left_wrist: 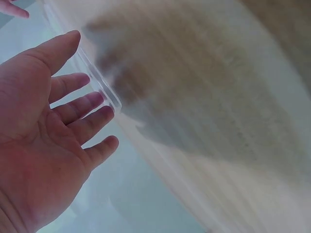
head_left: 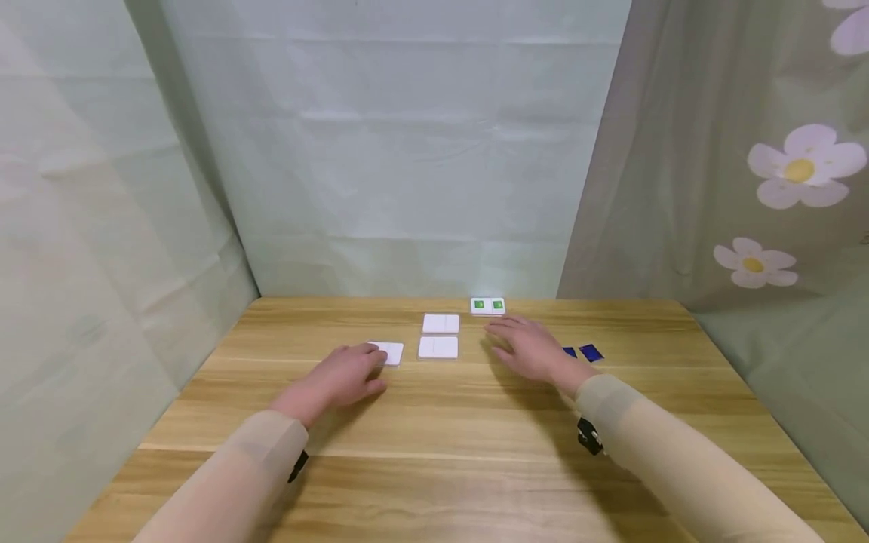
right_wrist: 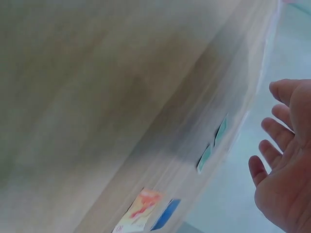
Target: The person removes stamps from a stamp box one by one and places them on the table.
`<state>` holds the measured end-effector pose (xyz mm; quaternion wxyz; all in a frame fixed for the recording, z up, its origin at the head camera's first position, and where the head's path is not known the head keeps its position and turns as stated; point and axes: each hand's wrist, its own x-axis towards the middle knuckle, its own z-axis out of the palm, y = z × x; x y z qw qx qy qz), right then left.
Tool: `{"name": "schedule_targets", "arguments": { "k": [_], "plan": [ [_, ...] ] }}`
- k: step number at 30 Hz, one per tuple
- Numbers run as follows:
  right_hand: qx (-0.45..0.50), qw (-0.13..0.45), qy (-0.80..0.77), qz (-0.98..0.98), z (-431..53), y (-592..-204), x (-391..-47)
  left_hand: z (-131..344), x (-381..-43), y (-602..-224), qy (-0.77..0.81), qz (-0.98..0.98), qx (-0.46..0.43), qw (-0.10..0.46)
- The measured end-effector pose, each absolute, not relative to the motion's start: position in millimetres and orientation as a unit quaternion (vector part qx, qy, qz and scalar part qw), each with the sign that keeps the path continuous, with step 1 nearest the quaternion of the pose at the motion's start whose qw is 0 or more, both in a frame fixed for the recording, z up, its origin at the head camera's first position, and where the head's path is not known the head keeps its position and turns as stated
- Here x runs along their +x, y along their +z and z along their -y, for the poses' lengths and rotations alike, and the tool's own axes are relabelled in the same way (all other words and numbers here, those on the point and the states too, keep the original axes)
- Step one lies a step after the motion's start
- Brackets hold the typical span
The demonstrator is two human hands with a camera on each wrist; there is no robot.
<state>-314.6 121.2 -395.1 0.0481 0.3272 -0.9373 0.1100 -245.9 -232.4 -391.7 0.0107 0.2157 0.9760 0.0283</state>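
Observation:
In the head view my left hand (head_left: 348,373) lies over the left end of a flat white holder (head_left: 391,353), with its fingertips at it. The left wrist view shows that hand (left_wrist: 58,111) palm toward the camera, fingers spread, tips by the holder's clear edge (left_wrist: 109,94). My right hand (head_left: 532,348) hovers over the table, fingers extended and holding nothing. Just beyond its fingertips lies a white holder with two green cards (head_left: 488,306). The right wrist view shows the right hand (right_wrist: 284,155) with relaxed, separated fingers.
Two more white holders (head_left: 440,324) lie mid-table, one behind the other. Two small dark blue cards (head_left: 591,353) are beside the right wrist, one partly hidden. In the right wrist view an orange picture card (right_wrist: 141,211) appears. Curtains border the wooden table (head_left: 434,452).

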Motion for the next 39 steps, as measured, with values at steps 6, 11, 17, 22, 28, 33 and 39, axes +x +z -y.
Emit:
{"name": "schedule_targets", "arguments": {
  "k": [6, 11, 17, 22, 28, 33, 39],
  "plan": [
    [0.307, 0.039, 0.123, 0.943, -131, -395, -321, 229, -259, -395, 0.026, -0.981, 0.192, 0.027],
    [0.293, 0.053, 0.132, 0.946, -143, -397, -327, 223, -272, -394, 0.03, -0.981, 0.189, 0.03],
    [0.278, 0.04, 0.136, 0.95, -146, -395, -332, 222, -280, -393, 0.037, -0.985, 0.166, 0.041],
    [0.263, 0.03, 0.137, 0.955, -152, -396, -332, 218, -288, -394, 0.047, -0.984, 0.164, 0.047],
    [0.249, 0.018, 0.136, 0.959, -155, -400, -331, 216, -294, -395, 0.046, -0.985, 0.158, 0.05],
    [0.245, 0.018, 0.131, 0.961, -154, -401, -333, 213, -296, -393, 0.052, -0.987, 0.144, 0.047],
    [0.253, 0.016, 0.126, 0.959, -151, -402, -333, 211, -296, -391, 0.053, -0.988, 0.139, 0.046]
  ]
}}
